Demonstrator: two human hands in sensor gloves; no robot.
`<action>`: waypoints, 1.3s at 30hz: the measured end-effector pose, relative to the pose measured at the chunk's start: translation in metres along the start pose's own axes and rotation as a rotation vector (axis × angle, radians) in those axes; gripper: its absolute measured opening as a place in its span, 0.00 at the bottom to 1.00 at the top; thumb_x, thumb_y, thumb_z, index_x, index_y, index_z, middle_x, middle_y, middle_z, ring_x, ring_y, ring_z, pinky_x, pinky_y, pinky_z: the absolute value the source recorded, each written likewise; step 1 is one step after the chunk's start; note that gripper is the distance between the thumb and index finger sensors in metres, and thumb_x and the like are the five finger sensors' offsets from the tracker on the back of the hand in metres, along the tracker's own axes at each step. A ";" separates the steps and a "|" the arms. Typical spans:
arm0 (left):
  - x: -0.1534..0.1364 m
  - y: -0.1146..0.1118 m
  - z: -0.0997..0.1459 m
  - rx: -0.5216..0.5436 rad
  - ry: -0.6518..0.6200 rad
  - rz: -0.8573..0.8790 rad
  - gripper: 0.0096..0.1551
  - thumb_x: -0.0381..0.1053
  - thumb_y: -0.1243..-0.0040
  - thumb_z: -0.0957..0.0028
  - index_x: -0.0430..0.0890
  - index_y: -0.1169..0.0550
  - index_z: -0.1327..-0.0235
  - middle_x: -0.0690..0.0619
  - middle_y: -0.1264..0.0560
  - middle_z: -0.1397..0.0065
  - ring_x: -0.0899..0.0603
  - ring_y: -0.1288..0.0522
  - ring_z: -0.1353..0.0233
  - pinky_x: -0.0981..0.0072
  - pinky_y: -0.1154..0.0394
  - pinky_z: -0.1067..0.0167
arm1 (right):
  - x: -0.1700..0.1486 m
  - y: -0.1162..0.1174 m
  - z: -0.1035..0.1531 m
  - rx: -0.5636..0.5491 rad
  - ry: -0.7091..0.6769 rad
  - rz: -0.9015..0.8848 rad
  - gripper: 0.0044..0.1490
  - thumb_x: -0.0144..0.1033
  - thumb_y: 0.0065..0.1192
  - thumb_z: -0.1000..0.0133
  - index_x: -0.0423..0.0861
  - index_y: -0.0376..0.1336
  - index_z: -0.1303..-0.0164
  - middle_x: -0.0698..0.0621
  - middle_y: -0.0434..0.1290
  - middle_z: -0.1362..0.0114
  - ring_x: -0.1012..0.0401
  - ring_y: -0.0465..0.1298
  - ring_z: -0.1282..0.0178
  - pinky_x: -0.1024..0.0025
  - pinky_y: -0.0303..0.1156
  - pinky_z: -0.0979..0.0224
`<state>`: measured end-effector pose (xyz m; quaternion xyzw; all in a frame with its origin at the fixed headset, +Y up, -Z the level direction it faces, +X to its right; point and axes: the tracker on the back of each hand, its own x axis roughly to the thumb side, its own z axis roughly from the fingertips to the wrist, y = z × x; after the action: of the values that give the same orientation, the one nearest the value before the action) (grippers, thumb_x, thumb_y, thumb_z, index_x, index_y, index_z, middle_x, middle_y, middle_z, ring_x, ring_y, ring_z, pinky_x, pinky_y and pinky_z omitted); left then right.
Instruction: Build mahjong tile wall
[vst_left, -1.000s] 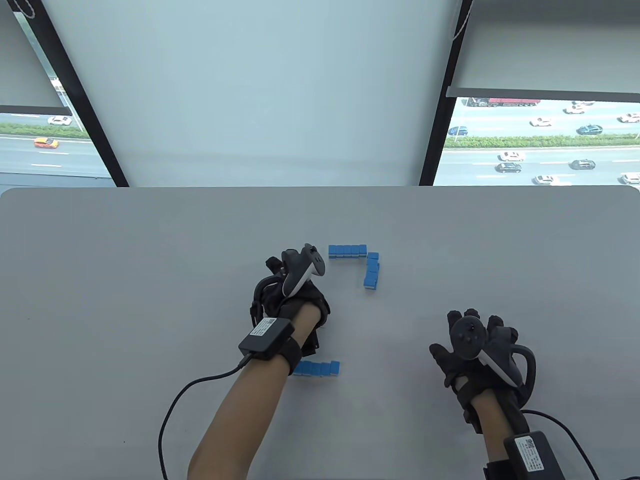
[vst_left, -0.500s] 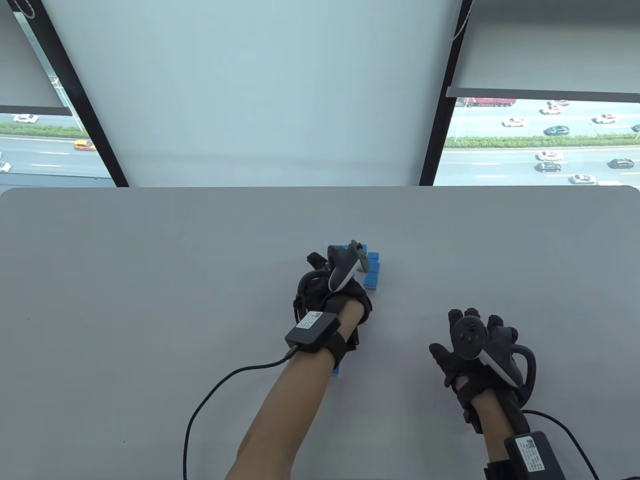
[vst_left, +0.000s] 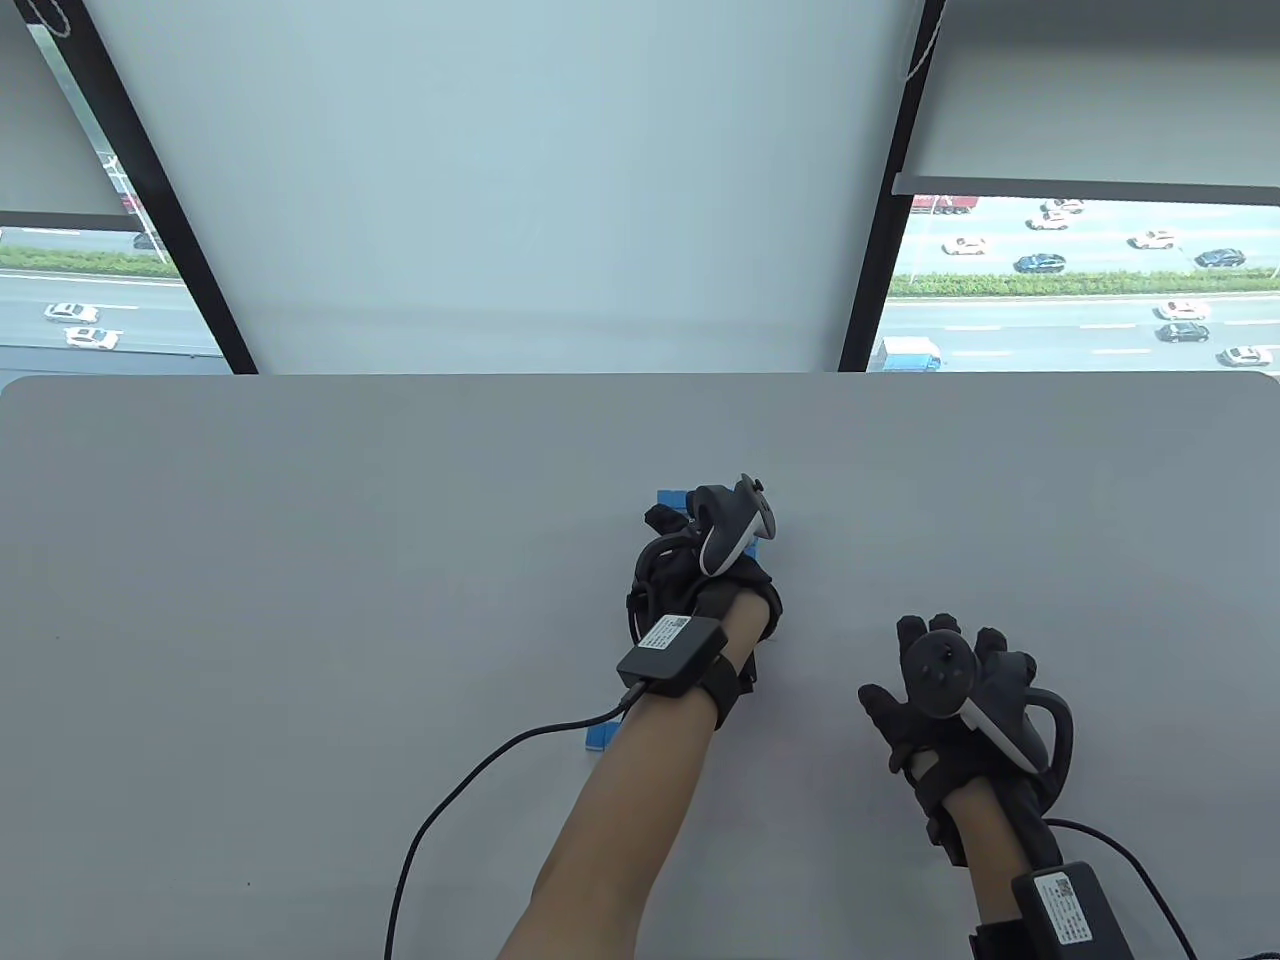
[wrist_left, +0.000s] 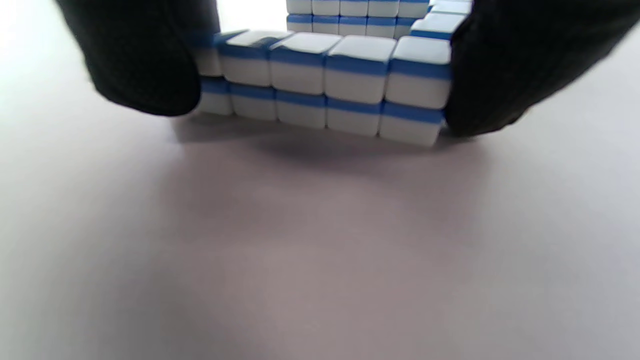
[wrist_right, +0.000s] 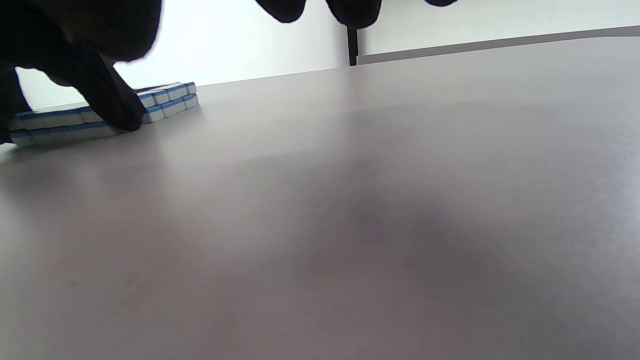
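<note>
The left hand (vst_left: 705, 590) has moved right, onto the right-hand row of tiles (wrist_left: 330, 85), its fingers (wrist_left: 505, 65) clamped on both ends of that two-high row on the grey table (vst_left: 300, 560). The right hand (vst_left: 955, 700) rests flat at near right, fingers spread. Another tile row (vst_left: 598, 738) peeks beside the left forearm

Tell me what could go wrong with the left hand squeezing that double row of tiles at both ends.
1. The left hand grips the two-high tile row only at its ends; the top tiles already look uneven, so the middle may buckle or the top layer slide off.
2. The far row stands close behind it; pushing further could knock it.
3. The forearm passes over the near tiles and could brush them.
</note>
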<state>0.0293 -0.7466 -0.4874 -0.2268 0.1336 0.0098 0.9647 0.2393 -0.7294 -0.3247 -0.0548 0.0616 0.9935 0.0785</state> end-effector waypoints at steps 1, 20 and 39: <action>0.000 0.000 0.001 -0.002 0.001 0.000 0.70 0.71 0.31 0.55 0.53 0.68 0.27 0.38 0.63 0.19 0.20 0.31 0.31 0.36 0.20 0.44 | 0.000 0.000 0.000 0.001 0.000 0.000 0.54 0.68 0.55 0.50 0.53 0.43 0.19 0.47 0.43 0.14 0.31 0.43 0.20 0.31 0.36 0.27; -0.022 0.007 0.002 -0.087 -0.088 0.093 0.73 0.78 0.35 0.60 0.51 0.67 0.27 0.37 0.63 0.20 0.22 0.33 0.29 0.36 0.21 0.42 | -0.001 0.001 -0.001 0.004 0.003 -0.003 0.54 0.68 0.55 0.50 0.53 0.43 0.19 0.46 0.43 0.14 0.31 0.43 0.20 0.31 0.37 0.27; -0.101 0.030 0.079 0.049 -0.250 0.136 0.58 0.74 0.38 0.57 0.51 0.46 0.20 0.41 0.47 0.17 0.25 0.39 0.23 0.28 0.34 0.35 | -0.001 0.001 -0.001 0.000 -0.013 -0.027 0.55 0.68 0.55 0.49 0.52 0.41 0.19 0.45 0.42 0.14 0.31 0.42 0.20 0.31 0.36 0.27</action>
<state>-0.0504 -0.6805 -0.4066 -0.1908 0.0278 0.0998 0.9761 0.2402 -0.7309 -0.3255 -0.0491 0.0606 0.9926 0.0925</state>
